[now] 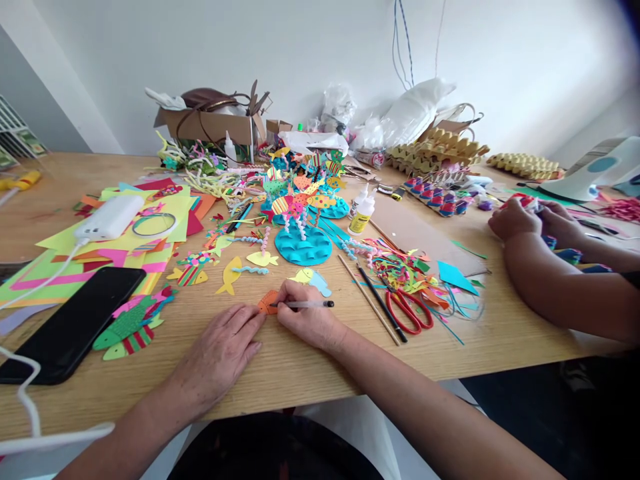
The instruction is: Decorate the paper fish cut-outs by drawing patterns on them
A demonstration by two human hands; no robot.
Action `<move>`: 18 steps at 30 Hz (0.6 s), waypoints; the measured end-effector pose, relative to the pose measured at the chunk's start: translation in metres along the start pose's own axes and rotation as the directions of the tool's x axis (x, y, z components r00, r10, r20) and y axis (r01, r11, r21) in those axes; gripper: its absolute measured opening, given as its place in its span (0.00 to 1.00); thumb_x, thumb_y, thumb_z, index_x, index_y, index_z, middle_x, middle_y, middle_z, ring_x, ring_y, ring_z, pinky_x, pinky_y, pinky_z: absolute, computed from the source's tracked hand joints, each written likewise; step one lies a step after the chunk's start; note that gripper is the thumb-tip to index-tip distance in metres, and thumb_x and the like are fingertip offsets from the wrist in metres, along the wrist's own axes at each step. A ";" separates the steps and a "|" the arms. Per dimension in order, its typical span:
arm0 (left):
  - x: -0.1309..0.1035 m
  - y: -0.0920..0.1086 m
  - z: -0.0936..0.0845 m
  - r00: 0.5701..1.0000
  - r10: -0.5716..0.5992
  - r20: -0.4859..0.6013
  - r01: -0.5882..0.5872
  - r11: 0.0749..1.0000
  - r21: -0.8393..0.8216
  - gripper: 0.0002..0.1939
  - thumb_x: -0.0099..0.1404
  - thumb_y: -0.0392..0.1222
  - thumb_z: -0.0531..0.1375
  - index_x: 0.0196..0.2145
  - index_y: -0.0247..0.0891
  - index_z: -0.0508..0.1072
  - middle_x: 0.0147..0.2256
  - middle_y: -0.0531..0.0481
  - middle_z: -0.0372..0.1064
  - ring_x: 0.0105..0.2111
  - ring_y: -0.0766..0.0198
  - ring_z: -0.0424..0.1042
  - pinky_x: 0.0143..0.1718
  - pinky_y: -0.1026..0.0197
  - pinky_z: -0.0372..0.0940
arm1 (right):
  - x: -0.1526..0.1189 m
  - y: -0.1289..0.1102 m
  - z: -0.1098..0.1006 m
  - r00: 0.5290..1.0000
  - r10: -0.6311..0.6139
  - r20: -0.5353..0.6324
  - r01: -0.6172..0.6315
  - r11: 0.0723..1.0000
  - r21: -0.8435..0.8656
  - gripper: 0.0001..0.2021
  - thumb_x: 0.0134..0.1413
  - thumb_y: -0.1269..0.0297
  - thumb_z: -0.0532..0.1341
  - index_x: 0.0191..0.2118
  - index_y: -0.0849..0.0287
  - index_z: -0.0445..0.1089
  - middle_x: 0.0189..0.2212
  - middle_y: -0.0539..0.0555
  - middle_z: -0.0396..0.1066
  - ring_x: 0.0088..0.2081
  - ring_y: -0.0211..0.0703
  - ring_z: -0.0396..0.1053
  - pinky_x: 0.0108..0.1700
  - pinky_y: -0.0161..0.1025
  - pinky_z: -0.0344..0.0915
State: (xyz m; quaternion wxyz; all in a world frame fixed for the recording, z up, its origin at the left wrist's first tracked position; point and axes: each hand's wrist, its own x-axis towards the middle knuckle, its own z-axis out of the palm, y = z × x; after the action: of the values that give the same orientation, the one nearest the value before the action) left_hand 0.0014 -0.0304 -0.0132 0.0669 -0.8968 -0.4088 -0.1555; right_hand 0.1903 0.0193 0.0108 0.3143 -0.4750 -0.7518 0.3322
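Observation:
My right hand point(309, 320) is closed around a pen point(313, 304) with a clear barrel and dark end. Its tip end is over a small orange paper fish point(267, 302) on the table, which my fingers partly hide. My left hand point(220, 347) lies flat with fingers stretched out, the fingertips at the fish's lower edge. Just beyond are a yellow paper fish point(230, 276), a pale yellow one point(262, 259) and a light blue cut-out point(320, 283). Behind them, colourful paper fish stand above a turquoise scalloped base point(303, 248).
Red-handled scissors point(410, 312), a black pencil point(383, 303) and a thin stick point(369, 300) lie right of my hand. A glue bottle point(362, 215) stands beyond. A phone point(75, 327) and power bank point(110, 219) are left. Another person's hands point(520, 217) work at the right.

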 end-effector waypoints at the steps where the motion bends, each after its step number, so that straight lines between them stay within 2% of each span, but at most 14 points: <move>1: 0.000 0.000 0.000 1.000 -0.004 0.000 0.004 1.000 0.000 0.18 0.69 0.38 0.48 0.52 0.32 0.67 0.50 0.42 0.67 0.49 0.56 0.65 0.53 0.54 0.61 | 0.000 0.000 0.000 1.000 -0.003 0.000 0.003 1.000 -0.007 0.05 0.41 0.74 0.54 0.23 0.57 0.58 0.19 0.45 0.59 0.21 0.33 0.56 0.25 0.31 0.52; 13: 0.000 0.000 -0.001 1.000 -0.016 0.021 0.016 1.000 -0.001 0.18 0.69 0.39 0.47 0.53 0.34 0.67 0.50 0.43 0.66 0.50 0.56 0.65 0.53 0.54 0.61 | -0.001 0.003 0.002 1.000 -0.025 0.014 0.025 1.000 -0.003 0.05 0.41 0.75 0.55 0.22 0.58 0.59 0.18 0.45 0.60 0.21 0.33 0.58 0.25 0.31 0.52; 16: 0.000 0.000 -0.001 0.999 -0.021 0.038 0.021 1.000 0.002 0.18 0.69 0.39 0.47 0.53 0.34 0.66 0.51 0.43 0.66 0.51 0.56 0.64 0.53 0.53 0.61 | 0.001 0.002 0.000 1.000 -0.014 0.002 0.013 0.998 0.065 0.06 0.40 0.75 0.55 0.22 0.58 0.59 0.18 0.45 0.60 0.21 0.33 0.57 0.25 0.31 0.53; 18: 0.000 0.000 -0.001 0.999 -0.014 0.042 0.013 1.000 0.013 0.18 0.69 0.40 0.47 0.53 0.33 0.67 0.50 0.43 0.67 0.51 0.55 0.65 0.53 0.53 0.61 | 0.003 0.003 -0.001 0.999 0.029 -0.017 -0.026 0.985 0.171 0.05 0.39 0.75 0.54 0.22 0.58 0.60 0.18 0.45 0.61 0.21 0.33 0.58 0.24 0.30 0.54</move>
State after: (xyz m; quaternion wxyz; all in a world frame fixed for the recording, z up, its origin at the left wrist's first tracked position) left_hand 0.0010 -0.0304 -0.0125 0.0630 -0.8966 -0.4170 -0.1347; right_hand 0.1916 0.0231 0.0098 0.3567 -0.4600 -0.7107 0.3950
